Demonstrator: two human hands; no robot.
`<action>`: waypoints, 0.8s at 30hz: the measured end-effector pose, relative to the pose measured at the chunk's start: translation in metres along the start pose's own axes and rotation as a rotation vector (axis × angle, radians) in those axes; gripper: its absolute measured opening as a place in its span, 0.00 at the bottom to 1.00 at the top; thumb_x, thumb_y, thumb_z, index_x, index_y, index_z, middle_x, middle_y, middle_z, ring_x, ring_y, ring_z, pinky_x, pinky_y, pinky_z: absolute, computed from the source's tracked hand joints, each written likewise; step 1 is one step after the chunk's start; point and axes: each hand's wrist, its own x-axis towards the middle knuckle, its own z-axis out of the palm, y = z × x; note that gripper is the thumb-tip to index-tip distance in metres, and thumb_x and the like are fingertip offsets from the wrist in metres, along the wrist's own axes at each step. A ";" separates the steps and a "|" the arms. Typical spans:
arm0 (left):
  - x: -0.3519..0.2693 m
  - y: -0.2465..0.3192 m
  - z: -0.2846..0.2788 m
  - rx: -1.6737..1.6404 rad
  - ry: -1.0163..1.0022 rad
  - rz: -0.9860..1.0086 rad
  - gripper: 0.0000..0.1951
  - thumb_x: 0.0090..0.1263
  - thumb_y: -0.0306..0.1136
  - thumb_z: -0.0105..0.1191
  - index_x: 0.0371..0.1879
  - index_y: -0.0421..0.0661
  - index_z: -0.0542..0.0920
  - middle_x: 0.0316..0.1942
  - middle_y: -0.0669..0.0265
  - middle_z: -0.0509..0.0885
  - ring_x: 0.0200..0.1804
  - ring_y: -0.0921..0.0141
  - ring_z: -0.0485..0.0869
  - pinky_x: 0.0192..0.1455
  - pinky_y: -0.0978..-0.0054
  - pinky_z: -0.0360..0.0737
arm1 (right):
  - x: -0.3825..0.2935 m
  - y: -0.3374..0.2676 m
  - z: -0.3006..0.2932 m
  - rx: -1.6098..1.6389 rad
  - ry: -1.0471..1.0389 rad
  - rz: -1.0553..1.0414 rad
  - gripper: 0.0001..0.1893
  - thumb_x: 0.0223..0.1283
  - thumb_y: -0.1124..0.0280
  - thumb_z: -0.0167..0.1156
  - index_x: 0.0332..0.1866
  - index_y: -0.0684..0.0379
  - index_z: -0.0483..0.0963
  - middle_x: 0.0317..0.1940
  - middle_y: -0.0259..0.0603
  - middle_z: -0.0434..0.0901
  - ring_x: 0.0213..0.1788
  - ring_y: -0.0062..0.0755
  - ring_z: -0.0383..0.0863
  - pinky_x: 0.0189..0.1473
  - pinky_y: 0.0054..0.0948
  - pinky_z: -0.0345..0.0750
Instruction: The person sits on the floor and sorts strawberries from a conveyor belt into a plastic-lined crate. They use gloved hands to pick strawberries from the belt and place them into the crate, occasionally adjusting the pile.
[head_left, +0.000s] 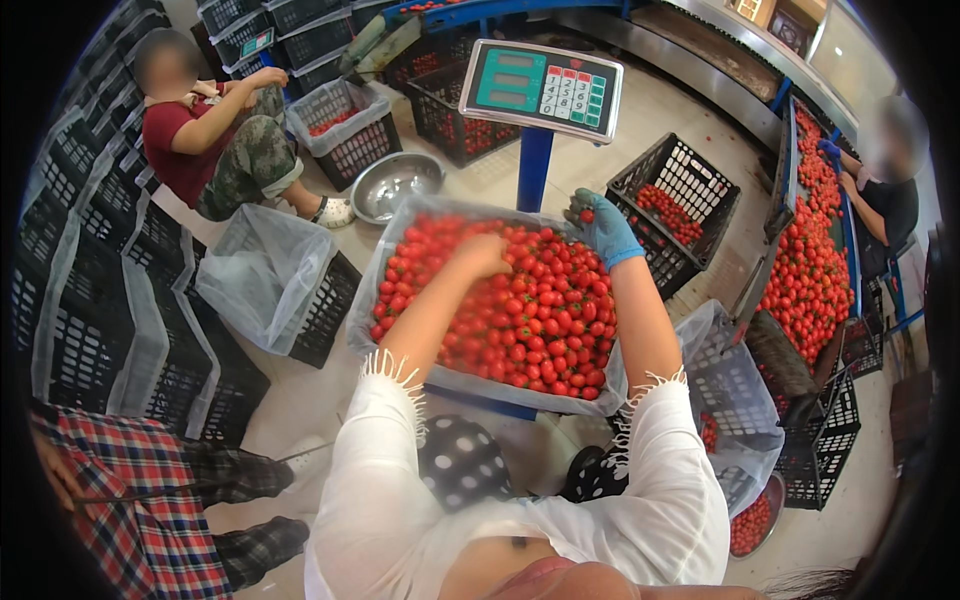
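A plastic-lined crate (611, 390) full of small red tomatoes (536, 322) sits before me, with a blue-posted digital scale display (540, 90) rising behind it. My left hand (480, 256), ungloved, is over the tomatoes left of the middle; its fingers point down and are partly hidden, so whether it grips one is unclear. At the crate's far right corner is my right hand (604, 225) in a blue glove. A red tomato (586, 216) is held in its fingers.
Beyond the crate lie a metal bowl (397, 187) and a black crate (675, 210) with tomatoes. A lined crate (270, 277) stands left, near stacked crates (82, 322). A seated person is back left, another by the tomato-filled sorting chute (810, 277); a person in plaid stands lower left.
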 end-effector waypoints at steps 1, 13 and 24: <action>-0.003 -0.006 -0.001 -0.263 -0.012 -0.057 0.17 0.56 0.45 0.63 0.38 0.46 0.83 0.36 0.61 0.85 0.35 0.66 0.82 0.37 0.69 0.78 | -0.001 0.003 -0.001 0.012 -0.019 0.015 0.10 0.58 0.67 0.60 0.43 0.58 0.76 0.27 0.27 0.74 0.30 0.22 0.73 0.32 0.27 0.71; -0.100 -0.063 -0.003 -2.257 0.223 -0.131 0.18 0.63 0.46 0.50 0.47 0.50 0.77 0.48 0.55 0.79 0.30 0.67 0.77 0.20 0.81 0.66 | -0.039 0.065 0.045 -1.306 -0.311 -0.476 0.10 0.54 0.66 0.60 0.37 0.61 0.79 0.31 0.43 0.81 0.36 0.38 0.80 0.42 0.33 0.75; -0.087 -0.073 -0.009 -1.654 0.406 -0.326 0.07 0.62 0.35 0.58 0.35 0.48 0.81 0.32 0.69 0.83 0.32 0.69 0.82 0.23 0.79 0.73 | -0.048 0.087 0.062 -1.402 -0.315 -0.402 0.11 0.51 0.62 0.62 0.36 0.56 0.76 0.34 0.45 0.76 0.39 0.44 0.80 0.40 0.38 0.77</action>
